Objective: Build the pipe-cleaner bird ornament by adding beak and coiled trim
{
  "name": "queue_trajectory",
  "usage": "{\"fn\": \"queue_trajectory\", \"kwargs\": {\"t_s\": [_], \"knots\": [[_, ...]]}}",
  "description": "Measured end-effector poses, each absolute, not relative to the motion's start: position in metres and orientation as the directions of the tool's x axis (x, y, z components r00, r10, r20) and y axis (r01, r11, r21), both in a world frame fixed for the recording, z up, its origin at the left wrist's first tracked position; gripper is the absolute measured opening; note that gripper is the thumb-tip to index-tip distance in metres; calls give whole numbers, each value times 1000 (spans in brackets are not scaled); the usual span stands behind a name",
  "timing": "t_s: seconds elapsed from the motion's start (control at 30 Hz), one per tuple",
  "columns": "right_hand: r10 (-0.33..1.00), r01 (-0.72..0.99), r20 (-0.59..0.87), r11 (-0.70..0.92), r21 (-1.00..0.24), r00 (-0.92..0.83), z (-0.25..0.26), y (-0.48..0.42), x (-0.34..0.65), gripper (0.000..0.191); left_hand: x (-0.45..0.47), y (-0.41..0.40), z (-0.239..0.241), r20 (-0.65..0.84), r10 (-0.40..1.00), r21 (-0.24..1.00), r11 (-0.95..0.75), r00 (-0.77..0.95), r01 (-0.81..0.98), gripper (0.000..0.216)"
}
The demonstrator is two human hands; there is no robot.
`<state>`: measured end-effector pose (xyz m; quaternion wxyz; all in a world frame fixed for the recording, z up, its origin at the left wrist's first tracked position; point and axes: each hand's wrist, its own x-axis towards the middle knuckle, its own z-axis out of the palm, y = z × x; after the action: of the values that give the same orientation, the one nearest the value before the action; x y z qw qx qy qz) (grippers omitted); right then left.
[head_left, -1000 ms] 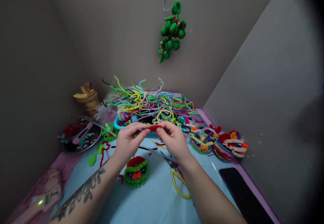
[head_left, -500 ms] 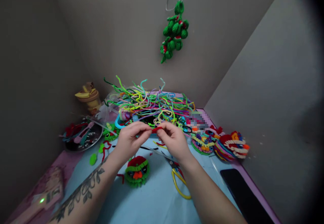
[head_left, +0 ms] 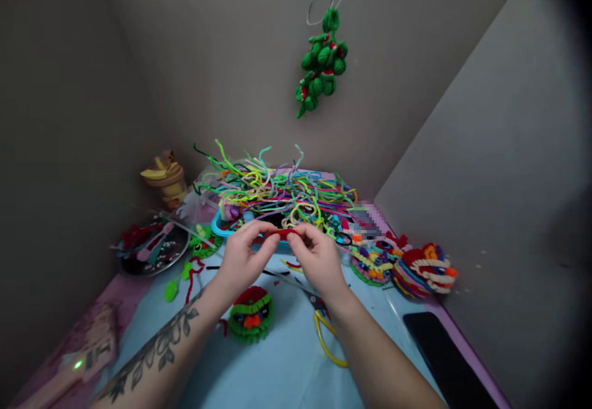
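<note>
My left hand point(head_left: 243, 260) and my right hand point(head_left: 316, 259) meet above the blue table mat point(head_left: 277, 366). Both pinch a short red pipe cleaner piece point(head_left: 280, 234) between thumbs and fingertips, one hand at each end. Below my hands a round green and red pipe cleaner figure with an orange beak point(head_left: 250, 314) lies on the mat. Yellow-handled scissors point(head_left: 324, 329) lie under my right wrist. Behind my hands is a big heap of coloured pipe cleaners point(head_left: 277, 193) in a blue tray.
A dark round dish with craft bits point(head_left: 150, 250) sits at left, a yellow-brown jar point(head_left: 165, 179) behind it. Finished colourful figures point(head_left: 423, 268) lie at right, a black phone point(head_left: 444, 359) near the right edge. A green pipe cleaner bundle point(head_left: 321, 63) hangs on the wall.
My hands stayed together on the red piece, shifting slightly; the fingertips have worked closer along it. The view has tilted a little.
</note>
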<state>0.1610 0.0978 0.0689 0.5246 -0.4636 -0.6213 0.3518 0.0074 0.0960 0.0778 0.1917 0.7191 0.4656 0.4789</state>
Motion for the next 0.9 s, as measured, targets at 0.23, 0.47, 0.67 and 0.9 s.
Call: {"fn": "queue_trajectory", "kwargs": {"t_s": [0.23, 0.47, 0.67, 0.9], "knots": [[950, 209, 308, 312, -927, -55, 68, 98, 160, 18, 7, 95, 77, 472, 874, 735, -460, 111, 498, 17], [970, 95, 216, 227, -969, -112, 69, 100, 161, 18, 8, 94, 83, 336, 934, 846, -356, 123, 397, 20], [970, 7, 188, 191, -981, -157, 73, 100, 163, 26, 6, 97, 84, 203, 972, 940, -227, 120, 253, 21], [978, 21, 165, 169, -985, -126, 71, 106, 171, 32, 4, 102, 81, 132, 985, 957, -157, 113, 243, 21]]}}
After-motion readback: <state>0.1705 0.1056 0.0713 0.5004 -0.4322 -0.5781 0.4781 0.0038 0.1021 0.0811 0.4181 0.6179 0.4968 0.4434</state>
